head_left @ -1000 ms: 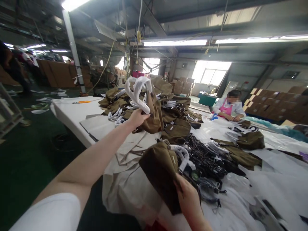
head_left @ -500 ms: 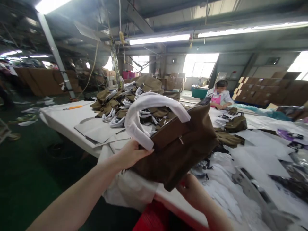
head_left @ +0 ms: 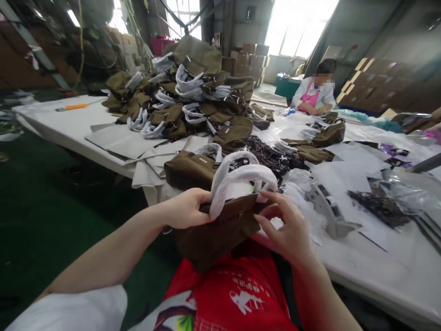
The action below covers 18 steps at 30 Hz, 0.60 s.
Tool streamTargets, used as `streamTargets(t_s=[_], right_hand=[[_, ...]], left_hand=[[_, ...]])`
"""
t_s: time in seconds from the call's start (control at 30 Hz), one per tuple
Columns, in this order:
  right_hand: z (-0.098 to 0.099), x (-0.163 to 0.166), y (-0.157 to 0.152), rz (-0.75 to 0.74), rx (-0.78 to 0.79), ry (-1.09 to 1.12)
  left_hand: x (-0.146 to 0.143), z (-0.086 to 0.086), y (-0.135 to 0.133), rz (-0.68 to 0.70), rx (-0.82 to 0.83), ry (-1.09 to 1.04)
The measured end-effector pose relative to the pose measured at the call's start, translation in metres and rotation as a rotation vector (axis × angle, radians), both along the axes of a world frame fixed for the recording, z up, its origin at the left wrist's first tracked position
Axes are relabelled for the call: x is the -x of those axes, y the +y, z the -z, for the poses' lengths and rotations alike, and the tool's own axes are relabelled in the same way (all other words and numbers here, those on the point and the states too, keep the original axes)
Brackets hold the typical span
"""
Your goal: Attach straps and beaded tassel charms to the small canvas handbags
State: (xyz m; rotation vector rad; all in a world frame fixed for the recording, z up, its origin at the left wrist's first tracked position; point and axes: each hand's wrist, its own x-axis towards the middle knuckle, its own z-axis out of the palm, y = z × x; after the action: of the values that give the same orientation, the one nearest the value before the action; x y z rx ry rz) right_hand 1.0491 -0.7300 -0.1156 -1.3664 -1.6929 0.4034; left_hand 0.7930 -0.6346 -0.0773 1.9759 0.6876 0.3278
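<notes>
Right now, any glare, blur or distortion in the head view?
Head view: far window blown out white; brown bag between left hand and right hand is shaded but legible; background at the left edge is smeared; wide-angle stretch toward the frame corners.

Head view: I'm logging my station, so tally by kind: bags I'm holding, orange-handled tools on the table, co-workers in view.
Brown bag, held: 1
Orange-handled tool: 1
Co-worker: 1
Total: 3
</notes>
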Motion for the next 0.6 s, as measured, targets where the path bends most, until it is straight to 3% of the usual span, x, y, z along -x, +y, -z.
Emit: streamTargets(t_s=[0.07,0.13,0.3,0.37,0.47,0.53,0.6], right_hand=[[0.011,0.009,0.006,-0.046,-0.003,-0.079],[0.019,0.015,0.008,-0.06,-0.051,-0.155],[0.024,0.016,-0.008,-0.188,-0.243,-0.299],[0.024,0.019,-0.023,-0.209,-0.305,-0.407],[0.03,0.035,-0.048,-0.277,-0.348,-0.598],[0.036,0.05,-0.063,-0.397,-0.336,-0.659],[0.04,0.059,-0.077,-0.52,-0.259,-0.643]], left_hand=[[-0.001,0.006,-0.011,0.018,-0.048,0.002],[0.002,0.015,-0.018,0.028,0.002,-0.007],[0.025,0.046,-0.017,0.127,0.388,-0.081],[0.035,0.058,-0.017,0.079,0.495,-0.093],[0.042,0.074,-0.023,-0.246,0.484,-0.113],[0.044,0.083,-0.032,-0.532,0.327,-0.146],[0.046,0.09,-0.042,-0.701,0.158,-0.178]])
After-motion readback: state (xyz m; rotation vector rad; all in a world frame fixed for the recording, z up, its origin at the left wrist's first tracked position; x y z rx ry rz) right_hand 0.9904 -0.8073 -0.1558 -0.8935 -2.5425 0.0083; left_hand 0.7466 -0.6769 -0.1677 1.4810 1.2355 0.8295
